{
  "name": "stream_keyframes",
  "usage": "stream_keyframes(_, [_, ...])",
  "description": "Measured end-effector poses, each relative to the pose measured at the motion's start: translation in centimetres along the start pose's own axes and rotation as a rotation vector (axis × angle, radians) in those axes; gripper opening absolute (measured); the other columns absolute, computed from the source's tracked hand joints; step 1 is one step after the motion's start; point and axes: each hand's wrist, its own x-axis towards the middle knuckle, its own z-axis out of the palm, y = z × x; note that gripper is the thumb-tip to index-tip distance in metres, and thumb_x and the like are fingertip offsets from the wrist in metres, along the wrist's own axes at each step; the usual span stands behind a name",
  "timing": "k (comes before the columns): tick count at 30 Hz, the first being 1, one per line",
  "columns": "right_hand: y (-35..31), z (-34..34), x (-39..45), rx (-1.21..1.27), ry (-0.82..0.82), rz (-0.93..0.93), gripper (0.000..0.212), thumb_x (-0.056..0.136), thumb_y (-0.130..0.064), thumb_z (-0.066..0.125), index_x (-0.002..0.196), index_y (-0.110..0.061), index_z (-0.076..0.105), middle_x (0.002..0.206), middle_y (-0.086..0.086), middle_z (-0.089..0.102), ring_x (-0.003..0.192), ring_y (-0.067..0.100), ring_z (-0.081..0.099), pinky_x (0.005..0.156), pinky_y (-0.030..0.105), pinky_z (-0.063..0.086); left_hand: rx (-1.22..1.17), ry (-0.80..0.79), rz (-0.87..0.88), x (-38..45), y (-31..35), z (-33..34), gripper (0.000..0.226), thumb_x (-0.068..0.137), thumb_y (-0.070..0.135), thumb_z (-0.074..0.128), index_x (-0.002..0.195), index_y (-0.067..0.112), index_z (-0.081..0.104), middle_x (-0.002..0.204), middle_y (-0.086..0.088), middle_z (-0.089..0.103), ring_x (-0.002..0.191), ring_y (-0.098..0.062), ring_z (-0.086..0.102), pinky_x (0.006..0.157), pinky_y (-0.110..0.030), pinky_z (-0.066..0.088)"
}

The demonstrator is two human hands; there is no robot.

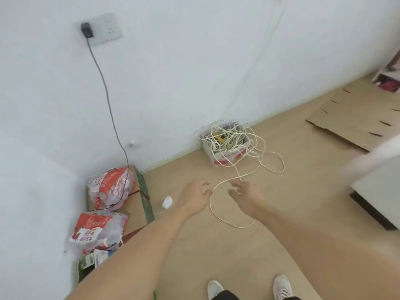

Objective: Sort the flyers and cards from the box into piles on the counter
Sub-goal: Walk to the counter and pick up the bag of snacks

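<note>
- Both arms were stretched forward and down toward the floor; the left hand (pixel 194 197) and right hand (pixel 246 194) had fingers loosely spread, gripping nothing.
- A loop of white cord (pixel 229 221) lay between the hands, apparently the object of the reach.
- The box (pixel 225 155) stood against the wall, overflowing with cord (no flyers, cards or counter visible), so sorting appeared not yet begun.

Left of my fingers, the two red-and-white plastic bags (pixel 110 188) carry printed characters too blurred to read; the red band on the cord box (pixel 227 155) beyond them is equally illegible.
</note>
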Motion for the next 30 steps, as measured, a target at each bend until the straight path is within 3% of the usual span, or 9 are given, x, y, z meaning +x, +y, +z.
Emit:
stream_keyframes(3, [4.2, -2.8, -2.1, 0.098, 0.121, 0.115, 0.044, 0.097, -0.031, 0.06, 0.141, -0.023, 0.056, 0.139, -0.004, 0.06, 0.123, 0.016, 0.06, 0.095, 0.024, 0.044, 0.028, -0.116, 0.126, 1.2, 4.2, 3.8, 0.036, 0.096, 0.033, 0.063, 0.13, 0.023, 0.065, 0.135, -0.002, 0.062, 0.127, -0.02, 0.055, 0.103, -0.025, 0.038])
stream_keyframes(6, [8.5, -5.7, -5.7, 0.075, 0.203, 0.21, 0.046, 0.096, -0.039, 0.058, 0.141, -0.031, 0.054, 0.133, -0.004, 0.065, 0.115, 0.016, 0.063, 0.095, 0.027, 0.048, 0.101, -0.232, 0.248, 1.1, 9.4, 7.4, 0.038, 0.095, 0.033, 0.063, 0.132, 0.023, 0.063, 0.132, -0.002, 0.063, 0.12, -0.024, 0.059, 0.101, -0.026, 0.039])
stream_keyframes(9, [12.3, -8.2, -9.4, 0.094, 0.271, 0.312, 0.046, 0.096, -0.044, 0.057, 0.14, -0.036, 0.054, 0.126, -0.005, 0.069, 0.104, 0.015, 0.067, 0.087, 0.026, 0.049, 0.167, -0.327, 0.408, 0.7, 14.2, 11.3, 0.043, 0.096, 0.032, 0.061, 0.138, 0.022, 0.058, 0.143, -0.001, 0.054, 0.132, -0.02, 0.05, 0.108, -0.026, 0.033])
stream_keyframes(12, [16.2, -10.4, -13.4, 0.143, 0.362, 0.4, 0.046, 0.095, -0.045, 0.058, 0.14, -0.036, 0.054, 0.125, -0.001, 0.069, 0.104, 0.019, 0.067, 0.092, 0.028, 0.05, 0.254, -0.426, 0.535, -0.9, 18.8, 15.1, 0.046, 0.098, 0.031, 0.059, 0.142, 0.019, 0.054, 0.144, -0.005, 0.052, 0.136, -0.021, 0.046, 0.112, -0.026, 0.03])
stream_keyframes(14, [18.8, -11.9, -16.6, 0.182, 0.411, 0.448, 0.046, 0.096, -0.041, 0.058, 0.142, -0.033, 0.054, 0.132, 0.0, 0.066, 0.111, 0.022, 0.065, 0.098, 0.029, 0.049, 0.308, -0.456, 0.598, -2.1, 21.9, 17.9, 0.046, 0.098, 0.032, 0.058, 0.142, 0.018, 0.054, 0.143, -0.007, 0.053, 0.135, -0.022, 0.046, 0.112, -0.027, 0.029])
stream_keyframes(17, [23.4, -14.1, -21.6, 0.174, 0.494, 0.468, 0.047, 0.099, -0.03, 0.059, 0.145, -0.021, 0.052, 0.149, 0.002, 0.051, 0.139, 0.018, 0.045, 0.11, 0.02, 0.028, 0.378, -0.482, 0.678, -4.8, 26.4, 22.2, 0.048, 0.098, 0.036, 0.057, 0.143, 0.019, 0.053, 0.144, -0.006, 0.051, 0.135, -0.023, 0.045, 0.112, -0.029, 0.032])
stream_keyframes(19, [26.5, -15.5, -24.9, 0.166, 0.546, 0.499, 0.048, 0.098, -0.03, 0.06, 0.145, -0.022, 0.052, 0.153, 0.004, 0.045, 0.144, 0.017, 0.037, 0.113, 0.019, 0.021, 0.421, -0.506, 0.728, -6.9, 29.5, 25.1, 0.049, 0.098, 0.038, 0.057, 0.144, 0.022, 0.052, 0.147, -0.005, 0.048, 0.138, -0.022, 0.042, 0.112, -0.029, 0.032])
stream_keyframes(24, [33.8, -18.0, -32.4, 0.18, 0.591, 0.604, 0.051, 0.098, -0.042, 0.055, 0.147, -0.031, 0.046, 0.158, -0.002, 0.037, 0.146, 0.016, 0.031, 0.118, 0.034, 0.028, 0.504, -0.595, 0.831, -12.3, 36.5, 32.5, 0.051, 0.098, 0.039, 0.058, 0.146, 0.025, 0.049, 0.148, -0.005, 0.042, 0.139, -0.024, 0.04, 0.113, -0.038, 0.036])
stream_keyframes(30, [40.5, -19.9, -38.6, 0.245, 0.62, 0.714, 0.054, 0.099, -0.036, 0.054, 0.15, -0.025, 0.042, 0.158, 0.0, 0.036, 0.144, 0.017, 0.035, 0.117, 0.029, 0.027, 0.54, -0.66, 0.892, -17.2, 42.5, 39.8, 0.053, 0.1, 0.039, 0.054, 0.15, 0.024, 0.042, 0.149, -0.002, 0.037, 0.141, -0.022, 0.034, 0.114, -0.037, 0.033])
